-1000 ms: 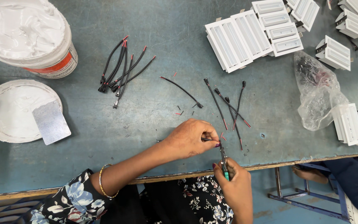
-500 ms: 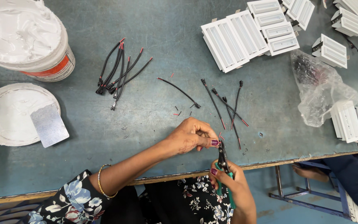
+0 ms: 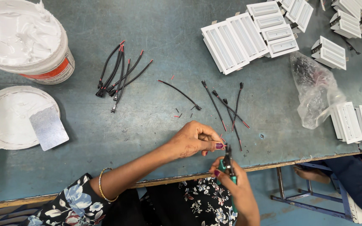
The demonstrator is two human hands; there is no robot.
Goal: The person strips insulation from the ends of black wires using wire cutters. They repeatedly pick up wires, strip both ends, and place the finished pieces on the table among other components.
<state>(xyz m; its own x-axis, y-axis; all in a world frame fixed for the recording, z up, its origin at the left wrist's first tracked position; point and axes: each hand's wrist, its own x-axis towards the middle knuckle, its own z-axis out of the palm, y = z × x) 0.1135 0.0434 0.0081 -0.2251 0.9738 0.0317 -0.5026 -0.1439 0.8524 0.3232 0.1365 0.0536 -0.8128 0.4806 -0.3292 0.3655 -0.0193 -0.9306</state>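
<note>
Blue-green worktable [image 3: 156, 25], scuffed, front edge at 6 o'clock. I log my left hand [image 3: 195, 140] pinched shut on something at its fingertips; what it pinches is hidden, I cannot tell. My right hand [image 3: 235, 190] is closed around green-handled pliers [image 3: 228, 165], dark jaws pointing to 12 o'clock, tips touching the left fingers, just over the table's front edge. Loose black wires [image 3: 227, 106], red-tipped, lie at 12 o'clock of the hands; a bundle [image 3: 118, 73] at 10. White bucket [image 3: 26, 37] cut off at 10 o'clock.
</note>
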